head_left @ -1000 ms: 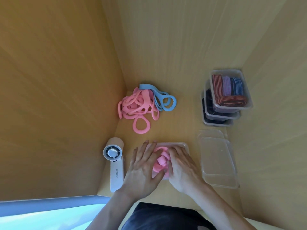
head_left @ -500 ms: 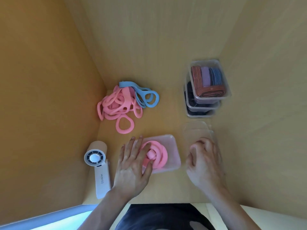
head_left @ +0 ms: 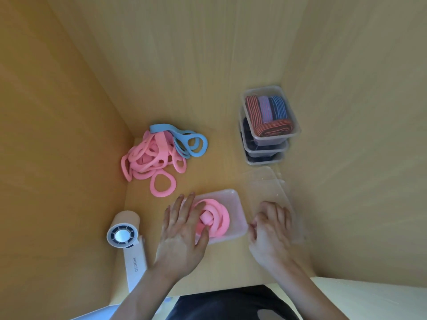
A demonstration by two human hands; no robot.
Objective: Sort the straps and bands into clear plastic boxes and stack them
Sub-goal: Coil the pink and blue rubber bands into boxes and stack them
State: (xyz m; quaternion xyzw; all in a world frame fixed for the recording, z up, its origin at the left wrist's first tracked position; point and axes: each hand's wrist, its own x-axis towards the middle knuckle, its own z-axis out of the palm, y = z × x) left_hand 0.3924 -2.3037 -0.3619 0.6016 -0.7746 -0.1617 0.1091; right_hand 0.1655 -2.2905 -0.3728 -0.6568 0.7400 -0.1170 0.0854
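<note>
Seen from above, clock directions taken from the open clear plastic box at centre. Bare wood lies free toward 12 o'clock. A tangled heap of pink and blue elastic bands blocks 10 o'clock, a stack of three filled clear plastic boxes 1 o'clock. Flat clear plastic lids lie just beside at 3, a white handheld fan at 8. Wooden walls close in left, back and right

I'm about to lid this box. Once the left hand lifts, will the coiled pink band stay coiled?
The coiled pink band likely loosens: the left hand presses on it, and the loose pink bands lie as floppy open loops. It looks soft and light, so the clear box may contain it.
</note>
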